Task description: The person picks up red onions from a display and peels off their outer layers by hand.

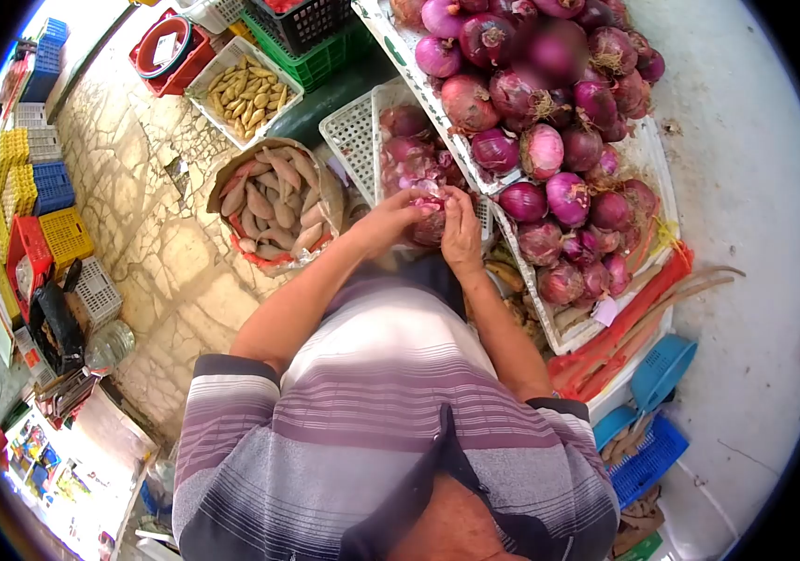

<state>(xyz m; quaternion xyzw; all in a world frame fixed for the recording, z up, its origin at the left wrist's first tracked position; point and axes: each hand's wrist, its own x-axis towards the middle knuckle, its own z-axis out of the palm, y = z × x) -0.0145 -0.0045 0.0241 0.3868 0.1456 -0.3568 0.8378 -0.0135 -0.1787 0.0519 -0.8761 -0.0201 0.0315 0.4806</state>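
Note:
Close in front of my body, my left hand (394, 219) and my right hand (461, 236) come together around a red onion (430, 227). The fingers of both are bent onto it, and bits of its purple-pink skin show near the fingertips. Just beyond my hands, a white crate (377, 150) holds more red onions (406, 150) and loose skins. To the right, whole red onions (563, 201) lie heaped in white foam boxes (514, 245). The underside of the held onion is partly hidden by my hands.
On my left stands a sack (323, 182) of sweet potatoes (273, 201). Behind it is a white basket (231, 131) of small yellowish roots. Red plastic wrap (596, 360) and long roots lie at the right, near a blue basket (648, 458). Stacked crates (68, 234) line the far left.

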